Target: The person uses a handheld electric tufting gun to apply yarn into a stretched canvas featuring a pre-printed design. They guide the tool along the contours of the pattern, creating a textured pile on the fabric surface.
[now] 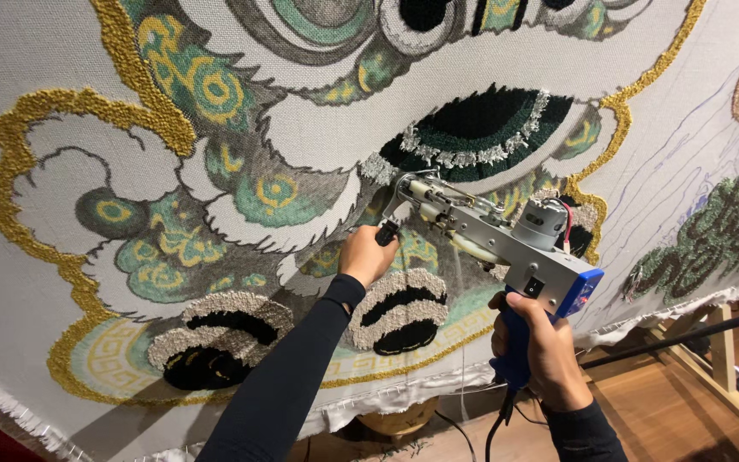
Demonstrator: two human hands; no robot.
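Against the stretched backing cloth (10,282), tufting gun (493,239) sits centre-right, tip apparently touching fabric, contact unclear. Left hand (365,255) clenched on black front handle (386,232). Right hand (539,346) wraps the blue rear grip (515,359), lower right.

A large white backing cloth (10,282) stretches over a wooden frame (716,359) that stands on a wooden floor (660,419). Tufted yarn patches (472,128) in gold, green, black and cream cover the cloth.
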